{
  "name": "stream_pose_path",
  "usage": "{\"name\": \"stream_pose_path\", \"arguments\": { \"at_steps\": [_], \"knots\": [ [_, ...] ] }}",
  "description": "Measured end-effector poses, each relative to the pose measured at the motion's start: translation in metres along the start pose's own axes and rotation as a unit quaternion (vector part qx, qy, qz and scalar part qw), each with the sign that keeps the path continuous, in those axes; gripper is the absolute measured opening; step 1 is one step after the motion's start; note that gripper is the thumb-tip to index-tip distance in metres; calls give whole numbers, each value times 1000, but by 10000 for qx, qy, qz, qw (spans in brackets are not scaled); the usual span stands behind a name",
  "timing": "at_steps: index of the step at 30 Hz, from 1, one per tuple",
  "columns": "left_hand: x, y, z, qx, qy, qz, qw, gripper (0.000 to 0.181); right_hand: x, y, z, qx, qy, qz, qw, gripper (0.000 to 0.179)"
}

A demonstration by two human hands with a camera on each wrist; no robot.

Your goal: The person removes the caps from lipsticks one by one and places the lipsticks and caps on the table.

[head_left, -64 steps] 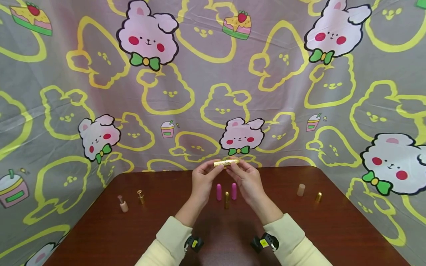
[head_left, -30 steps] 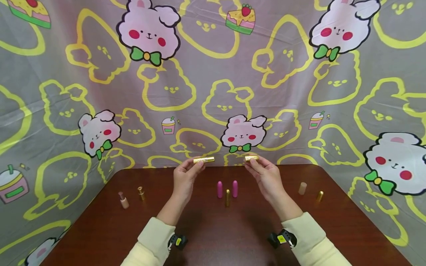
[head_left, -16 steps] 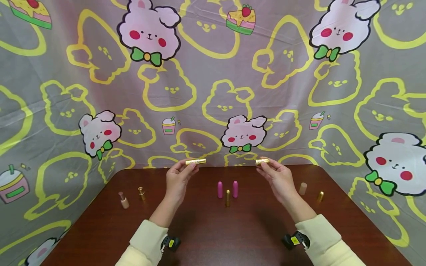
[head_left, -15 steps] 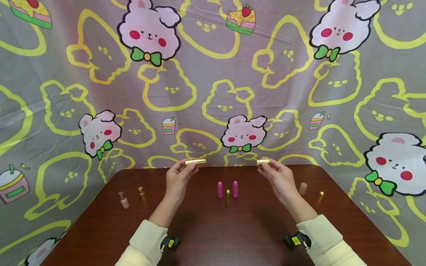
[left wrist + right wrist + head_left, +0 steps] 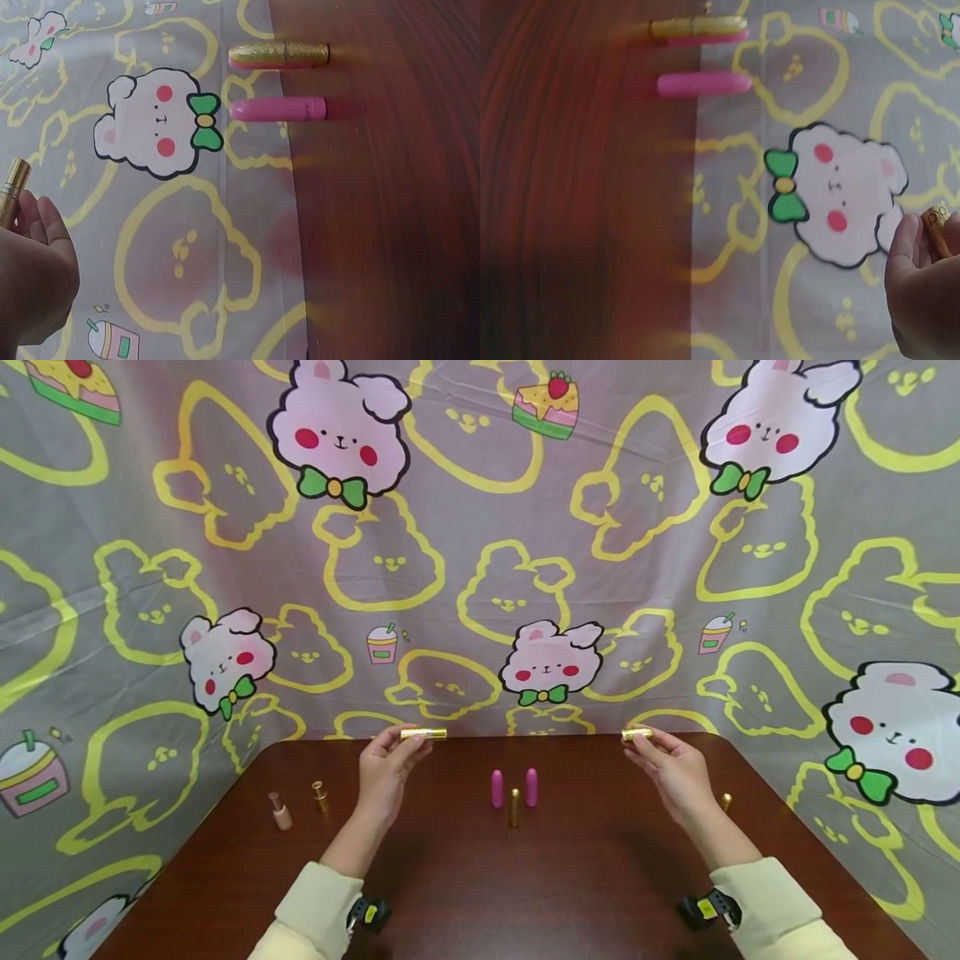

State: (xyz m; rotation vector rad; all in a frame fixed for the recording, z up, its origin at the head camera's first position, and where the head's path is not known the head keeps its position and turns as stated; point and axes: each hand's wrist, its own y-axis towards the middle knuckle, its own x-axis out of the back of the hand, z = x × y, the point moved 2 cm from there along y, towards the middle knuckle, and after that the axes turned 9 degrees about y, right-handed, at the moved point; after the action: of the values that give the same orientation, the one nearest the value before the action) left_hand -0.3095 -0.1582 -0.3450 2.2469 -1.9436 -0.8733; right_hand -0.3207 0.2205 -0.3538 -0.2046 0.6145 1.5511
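My left hand (image 5: 382, 781) pinches a gold lipstick base (image 5: 437, 734) between thumb and fingers, held sideways above the far part of the table. On the other side, my right hand (image 5: 681, 781) pinches a short gold lipstick cap (image 5: 630, 736). Base and cap are well apart. Between the hands stand two pink lipsticks (image 5: 497, 789) and, in front of them, one gold lipstick (image 5: 514, 808), all upright. In the left wrist view the gold base (image 5: 13, 191) shows at the edge; the right wrist view shows part of the cap (image 5: 936, 225).
To the left stand an uncapped pale pink lipstick (image 5: 281, 814) and an uncapped gold one (image 5: 320, 797). A gold cap (image 5: 726, 800) stands at the right, partly behind my right wrist. The brown table (image 5: 517, 885) ends at a patterned cloth (image 5: 465, 585).
The gold lipstick was held by both hands together, then came apart into base and cap. My hands have moved outward, left and right. My right hand now hides the beige cap.
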Motion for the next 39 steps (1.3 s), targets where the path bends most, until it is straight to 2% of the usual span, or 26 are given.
{"name": "stream_pose_path", "arguments": {
  "at_steps": [6,11,17,20,21,24,27,30,35,39],
  "knots": [
    [12,0,-2,-17,36,-130,9999,23,21,-3,4,-201,50,-99,9997,13],
    [22,0,-4,-26,178,-203,9996,22,33,-5,10,-409,-333,-327,9981,13],
    [33,0,-4,35,390,-249,9989,21,49,-4,12,-344,-763,-507,9952,9],
    [40,-1,-4,61,515,-271,9983,23,57,-2,13,-402,-1178,-641,9901,20],
    [43,-1,-4,71,575,-287,9979,23,60,-2,13,-430,-1304,-668,9883,28],
    [50,-1,-5,132,767,-317,9965,24,68,0,13,-544,-1796,-733,9795,49],
    [57,-2,-5,253,993,-347,9941,27,75,0,13,-660,-2340,-792,9668,64],
    [61,-2,-6,361,1331,-371,9897,34,81,0,12,-744,-2727,-941,9546,66],
    [69,-2,-5,496,1972,-460,9780,38,89,1,10,-762,-3283,-1091,9352,62],
    [75,-3,-5,623,2338,-452,9692,38,94,1,8,-688,-3931,-1119,9100,59]
  ]
}}
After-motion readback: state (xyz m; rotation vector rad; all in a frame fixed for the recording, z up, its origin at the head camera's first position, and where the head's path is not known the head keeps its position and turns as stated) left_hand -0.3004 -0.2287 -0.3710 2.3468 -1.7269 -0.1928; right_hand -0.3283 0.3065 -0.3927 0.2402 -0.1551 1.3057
